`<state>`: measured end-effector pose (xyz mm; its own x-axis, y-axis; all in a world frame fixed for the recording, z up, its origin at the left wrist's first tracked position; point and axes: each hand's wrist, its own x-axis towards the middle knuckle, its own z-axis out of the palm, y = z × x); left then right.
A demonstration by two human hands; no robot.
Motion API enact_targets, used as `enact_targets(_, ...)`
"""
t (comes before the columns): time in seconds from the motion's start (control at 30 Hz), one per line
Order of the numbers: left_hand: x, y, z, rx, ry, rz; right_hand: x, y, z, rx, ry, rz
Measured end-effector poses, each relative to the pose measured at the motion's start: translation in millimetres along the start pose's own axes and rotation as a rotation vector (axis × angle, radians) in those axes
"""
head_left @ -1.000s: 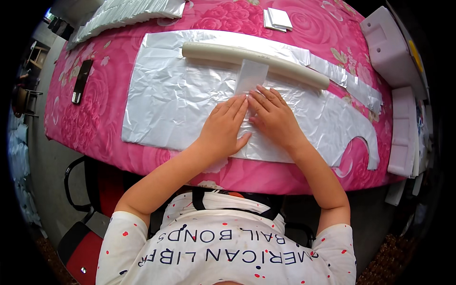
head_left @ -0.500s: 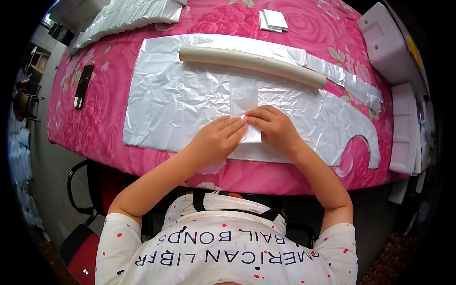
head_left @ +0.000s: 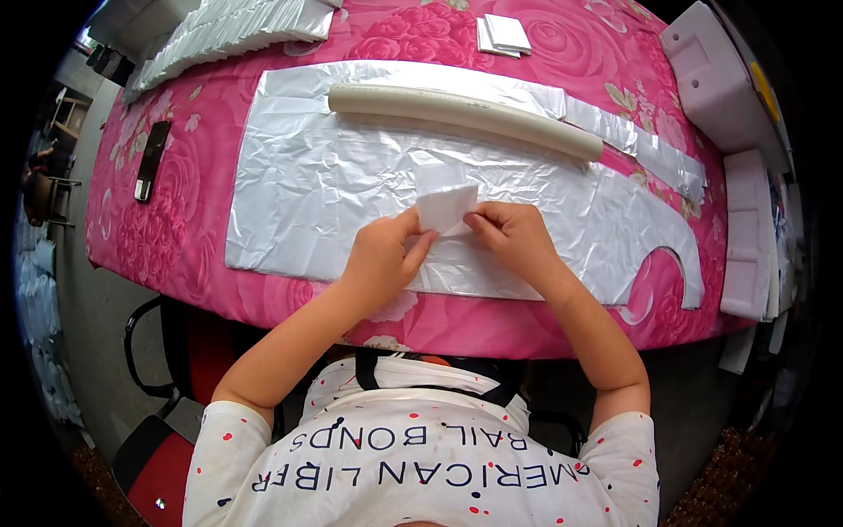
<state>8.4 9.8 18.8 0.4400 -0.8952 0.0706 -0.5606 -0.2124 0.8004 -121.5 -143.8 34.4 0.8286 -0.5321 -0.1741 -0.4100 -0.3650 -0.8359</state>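
Note:
A folded piece of thin white plastic film (head_left: pixel 447 209) is pinched between the fingertips of both hands, just above the table. My left hand (head_left: pixel 384 252) grips its left edge, thumb in front. At the right edge, my right hand (head_left: pixel 512 234) closes thumb and fingers on the film. Beneath both hands lies a large, creased sheet of shiny white plastic (head_left: pixel 290 202), with a curved cutout at its right end. A long beige tube (head_left: pixel 465 116) rests across the sheet, beyond my hands.
Two small folded white packets (head_left: pixel 507 35) lie at the far side of the pink flowered tablecloth (head_left: pixel 211 140). A row of folded white plastic (head_left: pixel 237 37) occupies the far left, with a dark phone (head_left: pixel 153 162) nearer. White foam boxes (head_left: pixel 707 70) stand along the right edge.
Both hands have moved slightly apart. The film that was pressed flat under my fingertips is now raised and held upright between them. The tube stays in place.

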Motion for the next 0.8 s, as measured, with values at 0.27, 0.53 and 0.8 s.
enact_targets(0.27,27.4,-2.9,-1.1,-0.046,0.066,-0.241,38.4,-7.2,-10.0,0.020,-0.191,0.294)
enact_targets(0.53,27.1,2.0,21.9,0.455,0.107,0.324,41.8,-7.1,-7.3,-0.101,-0.185,0.302)
enact_targets(0.8,28.7,-10.6,44.3,0.506,0.033,0.225,28.1,-17.9,-1.3,-0.271,-0.035,0.206)
